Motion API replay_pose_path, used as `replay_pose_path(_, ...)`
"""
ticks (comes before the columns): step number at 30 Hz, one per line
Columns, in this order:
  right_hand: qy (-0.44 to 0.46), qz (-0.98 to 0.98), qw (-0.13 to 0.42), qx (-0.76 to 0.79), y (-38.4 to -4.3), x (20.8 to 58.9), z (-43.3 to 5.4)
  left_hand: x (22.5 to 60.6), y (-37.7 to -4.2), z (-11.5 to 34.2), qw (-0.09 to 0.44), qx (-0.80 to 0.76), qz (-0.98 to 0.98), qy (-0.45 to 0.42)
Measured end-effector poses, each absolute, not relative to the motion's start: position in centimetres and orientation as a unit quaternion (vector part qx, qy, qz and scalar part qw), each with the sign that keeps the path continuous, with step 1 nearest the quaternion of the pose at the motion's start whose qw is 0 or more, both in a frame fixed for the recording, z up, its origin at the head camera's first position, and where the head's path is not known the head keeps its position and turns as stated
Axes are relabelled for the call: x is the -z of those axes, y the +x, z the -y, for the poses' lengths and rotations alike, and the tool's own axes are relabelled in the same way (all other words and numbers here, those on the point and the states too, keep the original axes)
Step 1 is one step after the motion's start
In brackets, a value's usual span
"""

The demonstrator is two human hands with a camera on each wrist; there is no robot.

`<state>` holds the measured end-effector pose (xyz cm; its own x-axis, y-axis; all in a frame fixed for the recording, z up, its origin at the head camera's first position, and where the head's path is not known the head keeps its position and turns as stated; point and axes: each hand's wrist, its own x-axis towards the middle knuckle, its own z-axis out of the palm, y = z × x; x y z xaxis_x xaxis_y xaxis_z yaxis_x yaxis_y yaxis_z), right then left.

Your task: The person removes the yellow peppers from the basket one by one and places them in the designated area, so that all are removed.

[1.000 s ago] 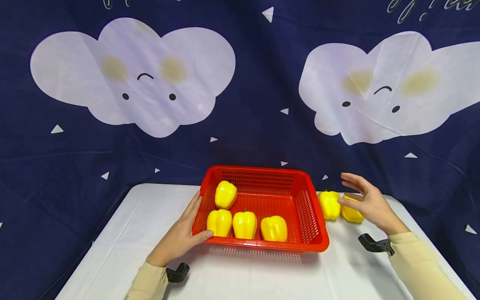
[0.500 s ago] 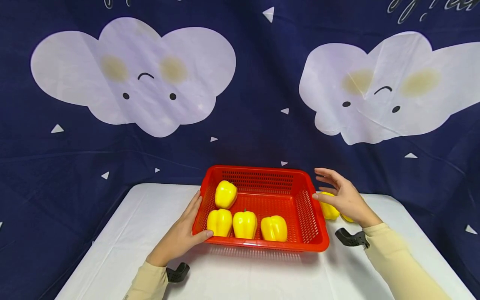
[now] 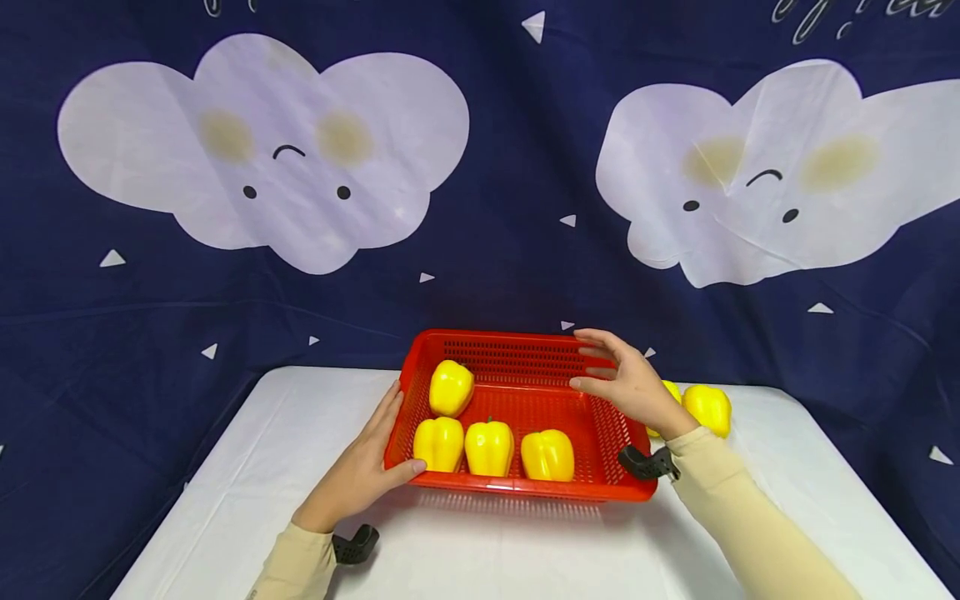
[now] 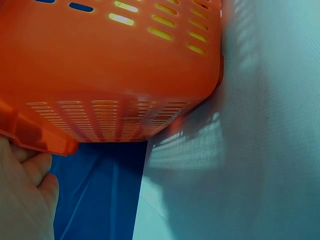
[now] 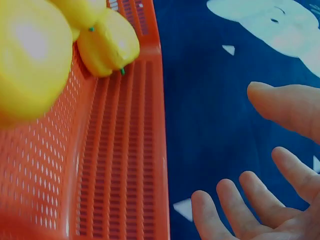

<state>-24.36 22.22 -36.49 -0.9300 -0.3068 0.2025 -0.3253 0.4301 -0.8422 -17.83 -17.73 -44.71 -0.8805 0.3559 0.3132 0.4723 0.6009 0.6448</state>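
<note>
A red plastic basket [image 3: 525, 403] with slotted walls holds several yellow bell peppers [image 3: 490, 449] along its left and front sides. My left hand [image 3: 358, 473] grips its front left corner, thumb over the front rim. In the left wrist view, the fingers [image 4: 39, 167] curl under the basket's rim. My right hand [image 3: 628, 385], holding nothing, hovers over the basket's right end. Its fingers [image 5: 227, 200] are spread and relaxed, apart from the thumb, in the right wrist view. Just right of the basket lie two more bell peppers [image 3: 708, 408], one partly hidden behind my right hand.
A white cloth covers the table [image 3: 480, 554] under the basket. Close behind it hangs a dark blue curtain [image 3: 517, 250] printed with clouds and small white triangles. Each wrist wears a black camera mount [image 3: 356, 546].
My right hand has moved left, from above the loose bell peppers to over the basket's right end, uncovering the farther pepper. The left hand and the basket have stayed put.
</note>
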Motion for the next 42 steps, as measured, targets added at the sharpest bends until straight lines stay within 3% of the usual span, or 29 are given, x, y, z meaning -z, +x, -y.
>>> replay_pose_path(14,0.217,0.832,-0.004,-0.511,-25.7,37.3,-16.9,44.6,-18.0,17.6,0.072,0.382,0.893,-0.226)
replay_pose_path(42,0.185,0.853,-0.057,-0.485,-28.1,39.2,-8.2,44.7,-17.9,17.6,0.065,0.385,0.893,-0.224)
